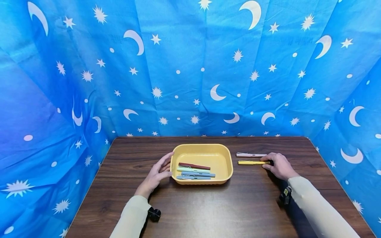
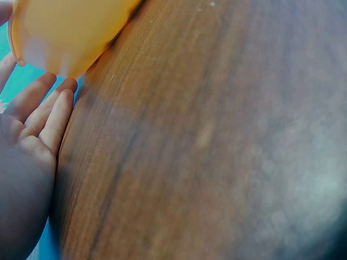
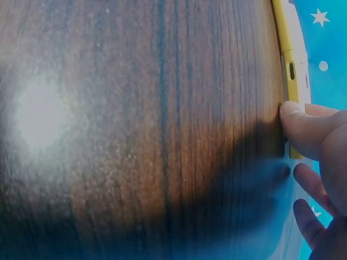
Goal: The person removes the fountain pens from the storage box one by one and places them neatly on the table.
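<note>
In the head view, a yellow pen (image 1: 248,162) lies on the table right of a yellow tray (image 1: 202,148). My right hand (image 1: 279,166) pinches this pen at its right end; the right wrist view shows the thumb (image 3: 295,122) against its barrel. Just behind it lies a pale pink pen (image 1: 248,154), its right end partly hidden by the fingers. At the tray's left side, my left hand (image 1: 156,174) touches the wall with spread, loosely extended fingers. Inside the tray are a dark red pen (image 1: 194,166), a pale green pen (image 1: 193,170) and two blue-grey pens (image 1: 197,174).
The dark wood table (image 1: 208,208) reaches back to a blue curtain (image 1: 190,82) patterned with moons and stars, which also hangs at both sides. A small black device (image 1: 154,214) sits at the left wrist, another black device (image 1: 286,195) at the right wrist.
</note>
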A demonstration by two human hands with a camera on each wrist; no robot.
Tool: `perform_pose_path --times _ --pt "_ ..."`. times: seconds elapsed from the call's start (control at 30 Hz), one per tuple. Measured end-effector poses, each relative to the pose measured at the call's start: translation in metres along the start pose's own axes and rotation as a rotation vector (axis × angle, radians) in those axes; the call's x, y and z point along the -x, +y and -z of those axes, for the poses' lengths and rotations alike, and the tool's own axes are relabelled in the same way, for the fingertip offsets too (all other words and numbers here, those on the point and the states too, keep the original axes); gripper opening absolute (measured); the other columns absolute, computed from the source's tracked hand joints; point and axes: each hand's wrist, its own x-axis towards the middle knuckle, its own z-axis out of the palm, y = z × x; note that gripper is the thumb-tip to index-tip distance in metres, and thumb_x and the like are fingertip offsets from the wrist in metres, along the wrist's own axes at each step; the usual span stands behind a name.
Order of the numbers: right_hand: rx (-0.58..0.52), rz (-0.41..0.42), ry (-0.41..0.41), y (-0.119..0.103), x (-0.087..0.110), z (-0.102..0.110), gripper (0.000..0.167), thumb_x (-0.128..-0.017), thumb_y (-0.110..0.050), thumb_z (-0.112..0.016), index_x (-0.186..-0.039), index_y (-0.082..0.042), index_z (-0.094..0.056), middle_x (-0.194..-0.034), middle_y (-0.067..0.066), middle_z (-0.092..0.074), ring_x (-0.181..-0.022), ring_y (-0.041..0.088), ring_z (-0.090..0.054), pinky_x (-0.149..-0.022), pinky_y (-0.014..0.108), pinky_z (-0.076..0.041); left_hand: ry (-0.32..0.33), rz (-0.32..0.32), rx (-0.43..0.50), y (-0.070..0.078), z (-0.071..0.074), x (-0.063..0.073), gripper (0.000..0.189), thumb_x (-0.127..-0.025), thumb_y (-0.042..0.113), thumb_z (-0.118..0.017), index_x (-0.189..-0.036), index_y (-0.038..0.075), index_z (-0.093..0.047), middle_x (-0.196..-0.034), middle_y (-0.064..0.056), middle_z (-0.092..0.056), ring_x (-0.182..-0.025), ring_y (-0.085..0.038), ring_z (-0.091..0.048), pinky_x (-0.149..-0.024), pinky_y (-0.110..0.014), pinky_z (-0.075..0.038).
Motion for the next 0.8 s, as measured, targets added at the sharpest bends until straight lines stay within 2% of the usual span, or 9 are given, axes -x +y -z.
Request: perform_pose_path --times 0.37,0.6,0.7,0.8 --pt "-0.009 -0.018 -0.008 0.001 0.002 0.003 0.023 -0.091 -0.005 -0.080 -0.115 -0.003 -0.079 -0.112 0.016 -0.074 -0.110 0.042 -0.066 -0.099 0.067 -0.051 0.004 0.017 0.001 0.000 0.000 0.000 0.079 -0.095 0.002 -0.067 -0.166 0.017 -0.033 -0.167 -0.018 -0.037 -0.153 -0.038 -0.037 -0.112 -0.016 -0.041" --pt "-0.086 -0.090 -0.008 0.005 0.004 0.012 0.029 -0.093 -0.008 -0.080 -0.121 -0.003 -0.076 -0.123 0.022 -0.071 -0.120 0.047 -0.062 -0.105 0.069 -0.047 0.002 0.013 0.007 0.001 0.000 -0.001 0.079 -0.095 0.003 -0.067 -0.166 0.017 -0.033 -0.168 -0.019 -0.035 -0.154 -0.038 -0.035 -0.113 -0.016 -0.041" --pt "-0.103 -0.112 0.010 0.005 0.005 0.019 0.030 -0.096 -0.012 -0.077 -0.124 -0.001 -0.075 -0.126 0.023 -0.070 -0.121 0.046 -0.061 -0.105 0.068 -0.047 -0.001 0.005 0.015 0.001 0.000 0.000 0.079 -0.095 0.002 -0.067 -0.166 0.016 -0.033 -0.168 -0.020 -0.034 -0.154 -0.040 -0.034 -0.112 -0.015 -0.041" --pt "-0.129 -0.122 0.058 0.002 0.005 0.026 0.029 -0.102 -0.017 -0.071 -0.125 0.000 -0.073 -0.126 0.025 -0.070 -0.115 0.044 -0.064 -0.099 0.065 -0.053 -0.001 0.004 0.012 0.000 0.000 0.000 0.079 -0.096 0.001 -0.066 -0.166 0.016 -0.033 -0.168 -0.020 -0.035 -0.154 -0.040 -0.034 -0.112 -0.016 -0.041"
